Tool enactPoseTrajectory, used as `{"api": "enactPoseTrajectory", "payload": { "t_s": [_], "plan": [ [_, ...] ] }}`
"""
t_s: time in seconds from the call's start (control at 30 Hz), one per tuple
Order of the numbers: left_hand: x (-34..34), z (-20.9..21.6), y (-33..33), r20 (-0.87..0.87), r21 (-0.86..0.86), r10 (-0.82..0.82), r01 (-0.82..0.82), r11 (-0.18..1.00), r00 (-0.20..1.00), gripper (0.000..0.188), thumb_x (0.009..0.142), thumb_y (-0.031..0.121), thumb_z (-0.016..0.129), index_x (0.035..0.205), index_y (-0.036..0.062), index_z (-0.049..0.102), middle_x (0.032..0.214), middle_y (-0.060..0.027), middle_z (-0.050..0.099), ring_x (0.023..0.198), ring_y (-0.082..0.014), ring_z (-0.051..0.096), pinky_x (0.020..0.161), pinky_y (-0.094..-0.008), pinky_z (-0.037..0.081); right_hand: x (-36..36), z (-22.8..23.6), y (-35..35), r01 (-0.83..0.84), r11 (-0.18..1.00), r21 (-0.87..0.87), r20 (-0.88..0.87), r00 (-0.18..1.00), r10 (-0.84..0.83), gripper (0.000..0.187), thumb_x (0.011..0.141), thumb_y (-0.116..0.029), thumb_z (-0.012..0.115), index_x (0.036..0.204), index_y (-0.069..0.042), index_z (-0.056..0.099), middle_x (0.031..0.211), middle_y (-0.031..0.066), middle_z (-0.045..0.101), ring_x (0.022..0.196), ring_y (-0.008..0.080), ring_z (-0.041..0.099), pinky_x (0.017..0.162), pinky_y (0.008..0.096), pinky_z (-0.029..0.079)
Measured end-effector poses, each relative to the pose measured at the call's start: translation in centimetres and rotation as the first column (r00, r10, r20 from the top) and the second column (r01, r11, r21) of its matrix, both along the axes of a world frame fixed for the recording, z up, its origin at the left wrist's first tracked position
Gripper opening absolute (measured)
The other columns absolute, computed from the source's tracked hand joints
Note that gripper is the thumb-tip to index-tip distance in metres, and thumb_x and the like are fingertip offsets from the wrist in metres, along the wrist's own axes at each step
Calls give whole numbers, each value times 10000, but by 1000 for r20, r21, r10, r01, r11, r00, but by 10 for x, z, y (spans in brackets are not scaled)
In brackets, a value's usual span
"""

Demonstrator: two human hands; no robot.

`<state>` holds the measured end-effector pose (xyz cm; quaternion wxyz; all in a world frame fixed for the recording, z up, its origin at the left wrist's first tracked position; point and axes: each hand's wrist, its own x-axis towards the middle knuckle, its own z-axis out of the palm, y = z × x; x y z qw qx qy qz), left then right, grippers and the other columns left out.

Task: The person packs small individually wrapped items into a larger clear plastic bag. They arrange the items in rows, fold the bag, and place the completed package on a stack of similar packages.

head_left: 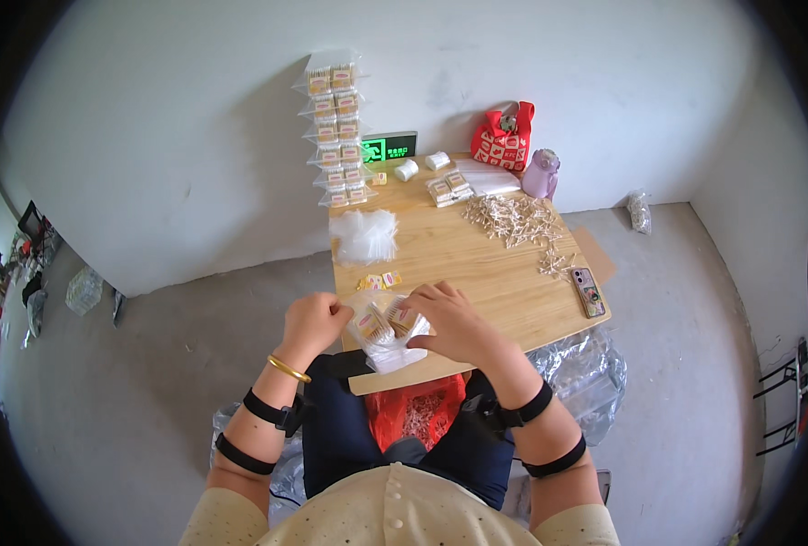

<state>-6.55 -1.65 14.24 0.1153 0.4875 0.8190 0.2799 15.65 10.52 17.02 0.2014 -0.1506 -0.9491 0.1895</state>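
Note:
A clear plastic bag (390, 358) lies at the near left edge of the table, with two packs of cotton swabs (372, 324) side by side in it. My left hand (315, 324) is closed in a pinch at the bag's left rim. On the other side, my right hand (451, 318) curves its fingers and thumb around the right-hand pack through the bag. Small yellow printed cards (381, 281) lie just beyond the bag. Farther back is a pile of empty clear bags (366, 237).
A tall stack of bagged swab packs (334, 132) stands at the back left. Loose cotton swabs (513, 221), a phone (589, 293) and a purple bottle (540, 175) occupy the right side. Behind are a red tote bag (502, 146) and a green exit sign (390, 146). A red bag (415, 409) hangs below the near edge.

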Motion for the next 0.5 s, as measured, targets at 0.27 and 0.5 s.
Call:
{"api": "enactPoseTrajectory", "payload": {
  "t_s": [0.27,0.5],
  "plan": [
    [-1,17,6,-307,108,-127,167,980,943,194,802,272,692,808,85,645,726,-53,648,726,-254,641,669,-326,491,-2,-18,22,18,986,163,-46,999,-11,28,801,-120,667,812,-106,646,966,17,598,1032,226,517,909,362,408],
    [47,22,15,-409,84,-424,496,864,808,442,727,352,809,952,68,556,940,-86,591,835,-280,594,714,-372,475,-9,-17,28,-14,984,178,-91,995,31,48,811,-126,643,765,-115,642,911,21,598,1015,227,521,901,357,406]
  ]
}}
